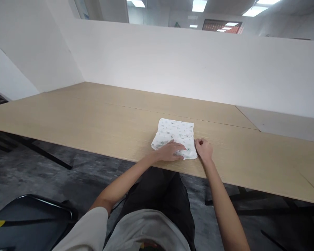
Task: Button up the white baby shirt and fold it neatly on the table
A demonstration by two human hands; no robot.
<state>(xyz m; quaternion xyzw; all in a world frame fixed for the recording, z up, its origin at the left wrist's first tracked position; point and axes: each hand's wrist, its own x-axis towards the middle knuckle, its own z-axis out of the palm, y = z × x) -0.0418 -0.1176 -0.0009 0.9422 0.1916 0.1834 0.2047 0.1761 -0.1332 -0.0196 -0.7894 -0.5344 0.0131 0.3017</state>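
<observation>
- I can read no text, label, brand or number anywhere in my view.
- The folded cloth (174,138) at the centre of the frame carries only small greenish printed motifs, too small for me to make out.

soft printed cloth (176,136), matt wood-grain table (94,118)

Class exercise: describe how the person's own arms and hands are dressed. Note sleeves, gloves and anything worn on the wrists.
Both forearms are bare. The left hand and right hand wear no gloves. A light short sleeve covers the left upper arm. No watch or band shows.
</observation>
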